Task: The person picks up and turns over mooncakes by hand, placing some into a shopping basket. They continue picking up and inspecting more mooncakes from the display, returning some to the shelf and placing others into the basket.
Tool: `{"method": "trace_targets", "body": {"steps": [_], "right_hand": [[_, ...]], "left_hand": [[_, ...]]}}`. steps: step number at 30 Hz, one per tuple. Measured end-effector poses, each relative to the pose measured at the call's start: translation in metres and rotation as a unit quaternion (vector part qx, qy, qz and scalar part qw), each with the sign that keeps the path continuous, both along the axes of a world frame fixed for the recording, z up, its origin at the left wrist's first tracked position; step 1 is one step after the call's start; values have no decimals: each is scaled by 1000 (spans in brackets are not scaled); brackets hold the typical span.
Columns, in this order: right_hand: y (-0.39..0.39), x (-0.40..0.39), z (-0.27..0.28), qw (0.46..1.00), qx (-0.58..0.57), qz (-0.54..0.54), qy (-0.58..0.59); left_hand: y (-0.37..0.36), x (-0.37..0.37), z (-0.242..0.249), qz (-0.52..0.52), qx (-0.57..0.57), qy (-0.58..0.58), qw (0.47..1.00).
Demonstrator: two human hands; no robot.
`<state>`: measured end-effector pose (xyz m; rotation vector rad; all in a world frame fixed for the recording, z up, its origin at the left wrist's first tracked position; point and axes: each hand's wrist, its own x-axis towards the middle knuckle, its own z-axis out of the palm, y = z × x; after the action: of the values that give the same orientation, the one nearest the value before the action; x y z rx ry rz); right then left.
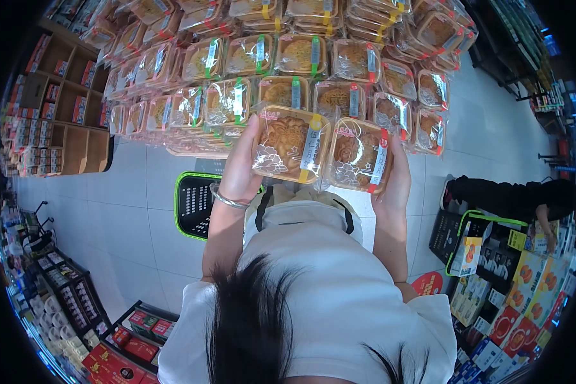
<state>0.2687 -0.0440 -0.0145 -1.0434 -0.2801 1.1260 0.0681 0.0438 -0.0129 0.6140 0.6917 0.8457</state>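
The left grip [240, 163] holds the yellow-strip pack [287, 144] by its outer edge, thumb at the side; the fingers beneath are largely hidden. The right grip [392, 169] holds the red-strip pack [357, 155] likewise. Neither grip is released. Both packs are side by side in front of the torso, faces toward the camera, near the front of the stack [301, 54]; whether their inner edges touch cannot be told. The basket [178, 201] is beyond the left forearm.

Handling: each pack is probably light enough for one hand. The tray appears stiff, the clear wrap smooth and likely slippery. The pastry [287, 136] inside is probably crumbly; avoid pressure on the top face. Take hold at the tray's side walls, with fingers supporting the base. Do not lift by loose wrap, which may slip or tear. Keep the pack level.
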Motion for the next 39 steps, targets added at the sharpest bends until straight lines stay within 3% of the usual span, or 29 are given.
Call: {"method": "trace_targets", "body": {"steps": [17, 27, 39], "right_hand": [[9, -11, 7, 1000, 0, 0, -3], [27, -25, 15, 998, 15, 57, -3], [48, -32, 7, 998, -5, 67, 10]], "left_hand": [[0, -10, -4, 34, -23, -13, 999], [3, -33, -7, 63, -25, -54, 996], [13, -42, -8, 100, -19, -27, 994]]}}
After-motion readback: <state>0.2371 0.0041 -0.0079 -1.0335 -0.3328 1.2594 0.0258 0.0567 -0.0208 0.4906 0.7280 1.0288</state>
